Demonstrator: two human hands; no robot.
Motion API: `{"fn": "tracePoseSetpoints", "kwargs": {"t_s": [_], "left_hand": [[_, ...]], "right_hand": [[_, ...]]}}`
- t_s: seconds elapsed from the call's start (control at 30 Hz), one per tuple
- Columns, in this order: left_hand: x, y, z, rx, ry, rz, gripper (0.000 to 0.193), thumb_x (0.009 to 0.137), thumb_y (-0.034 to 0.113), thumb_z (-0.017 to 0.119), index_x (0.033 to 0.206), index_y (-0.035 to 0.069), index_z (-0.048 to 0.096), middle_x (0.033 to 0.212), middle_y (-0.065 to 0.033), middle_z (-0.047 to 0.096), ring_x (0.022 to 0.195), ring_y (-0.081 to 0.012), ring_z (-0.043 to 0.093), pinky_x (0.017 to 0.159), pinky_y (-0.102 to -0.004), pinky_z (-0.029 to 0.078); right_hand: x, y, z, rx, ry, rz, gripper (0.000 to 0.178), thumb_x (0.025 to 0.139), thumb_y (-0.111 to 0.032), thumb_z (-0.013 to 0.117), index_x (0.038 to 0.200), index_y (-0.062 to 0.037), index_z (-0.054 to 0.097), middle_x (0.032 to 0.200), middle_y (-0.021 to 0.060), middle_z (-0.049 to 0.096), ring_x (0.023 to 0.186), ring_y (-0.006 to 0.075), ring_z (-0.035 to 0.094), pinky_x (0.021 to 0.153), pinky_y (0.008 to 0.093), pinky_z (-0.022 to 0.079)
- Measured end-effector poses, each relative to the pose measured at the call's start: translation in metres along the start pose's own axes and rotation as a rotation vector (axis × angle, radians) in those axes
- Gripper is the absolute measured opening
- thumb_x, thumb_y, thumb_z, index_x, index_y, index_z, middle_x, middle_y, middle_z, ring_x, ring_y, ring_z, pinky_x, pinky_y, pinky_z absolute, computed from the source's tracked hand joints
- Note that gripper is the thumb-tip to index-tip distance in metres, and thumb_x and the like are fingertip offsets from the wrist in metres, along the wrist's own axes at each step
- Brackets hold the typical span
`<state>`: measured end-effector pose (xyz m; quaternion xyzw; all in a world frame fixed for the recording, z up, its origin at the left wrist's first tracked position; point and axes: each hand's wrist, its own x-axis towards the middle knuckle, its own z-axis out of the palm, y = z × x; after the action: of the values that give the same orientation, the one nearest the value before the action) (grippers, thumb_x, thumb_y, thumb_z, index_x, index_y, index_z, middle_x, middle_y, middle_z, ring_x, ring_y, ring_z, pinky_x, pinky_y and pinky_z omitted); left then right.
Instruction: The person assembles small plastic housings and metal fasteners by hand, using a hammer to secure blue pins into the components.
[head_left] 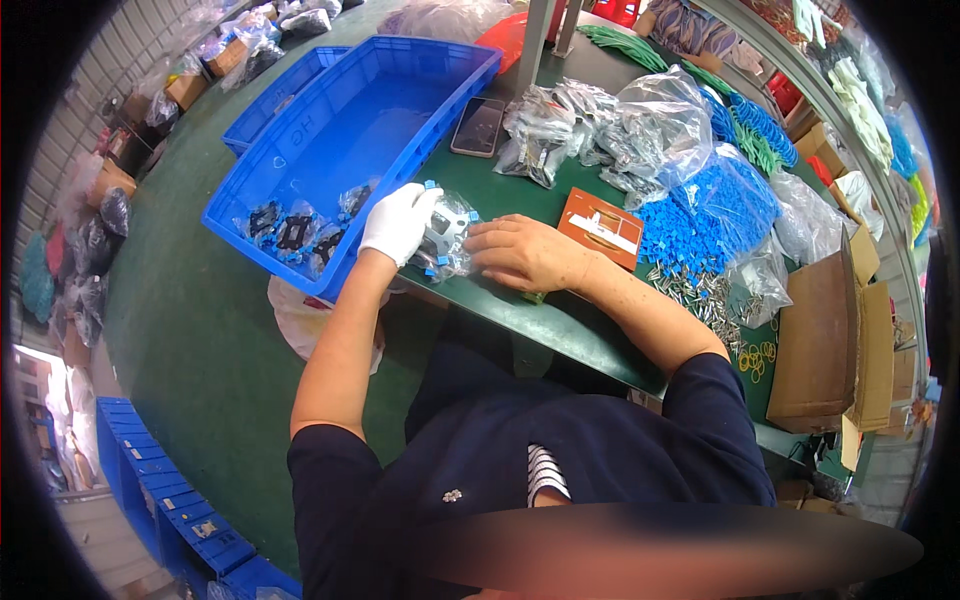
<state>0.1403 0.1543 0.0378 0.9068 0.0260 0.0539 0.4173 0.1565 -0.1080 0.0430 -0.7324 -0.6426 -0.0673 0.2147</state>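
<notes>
At the near edge of the green table I have a clear plastic bag with a light grey, cut-out plate and small blue pieces in it. My left hand, in a white glove, grips its left side with the fingers closed. My bare right hand is closed on the bag's right edge; its fingertips are partly hidden. Just left of the gloved hand stands a large blue bin, with several bagged black parts at its near end. A brown, flat box lies beyond my right wrist.
A phone lies by the bin. Bagged parts stand behind, and blue clips, metal pins and yellow rubber bands spread to the right. An open cardboard box sits at the right edge. A metal post rises at the back.
</notes>
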Motion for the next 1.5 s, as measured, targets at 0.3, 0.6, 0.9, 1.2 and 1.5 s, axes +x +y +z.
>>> {"fn": "tracePoseSetpoints", "kwargs": {"t_s": [0.3,0.6,0.9,1.2,1.5], "left_hand": [[-0.011,-0.007,0.013,0.093,0.106,-0.019,0.039,0.102,0.043,0.054,0.098,0.007,0.068,0.088,-0.0216,0.07,0.086,-0.0421,0.067,0.078,-0.0487,0.052],[-0.021,0.031,0.003,0.421,0.111,-0.15,0.046,0.101,0.051,0.051,0.104,0.009,0.068,0.102,-0.023,0.072,0.098,-0.0442,0.068,0.086,-0.0527,0.051],[-0.025,0.017,0.008,0.58,0.108,-0.072,0.042,0.103,0.049,0.047,0.102,0.011,0.066,0.097,-0.0199,0.073,0.095,-0.0427,0.068,0.083,-0.0526,0.051],[-0.013,-0.03,0.014,0.268,0.125,0.101,0.038,0.104,0.04,0.045,0.112,0.009,0.067,0.095,-0.0179,0.071,0.094,-0.041,0.067,0.084,-0.0498,0.051],[-0.021,-0.005,0.011,0.234,0.111,0.029,0.034,0.102,0.039,0.052,0.112,0.012,0.07,0.109,-0.0177,0.072,0.102,-0.0413,0.067,0.088,-0.0483,0.052]], "right_hand": [[-0.001,-0.001,0.001,0.005,0.038,-0.016,0.022,0.094,-0.022,0.067,0.111,-0.0079,0.072,0.126,0.008,0.068,0.13,0.0264,0.058,0.105,0.043,0.046],[-0.009,0.003,0.003,-0.002,0.031,-0.01,0.026,0.097,-0.024,0.065,0.116,-0.0077,0.072,0.126,0.0086,0.068,0.129,0.0263,0.059,0.106,0.0442,0.045],[-0.009,0.005,0.007,0.001,0.065,-0.012,0.026,0.097,-0.025,0.065,0.115,-0.0077,0.072,0.123,0.0082,0.07,0.126,0.0255,0.061,0.104,0.0435,0.046],[0.012,0.038,0.011,0.203,0.288,0.525,0.033,0.098,-0.037,0.061,0.108,-0.0088,0.075,0.107,0.0138,0.072,0.099,0.0351,0.069,0.088,0.0452,0.055],[0.051,0.084,0.041,0.276,0.07,0.612,0.034,0.092,-0.039,0.068,0.108,-0.0102,0.076,0.093,0.0123,0.076,0.089,0.0303,0.073,0.083,0.0412,0.056]]}}
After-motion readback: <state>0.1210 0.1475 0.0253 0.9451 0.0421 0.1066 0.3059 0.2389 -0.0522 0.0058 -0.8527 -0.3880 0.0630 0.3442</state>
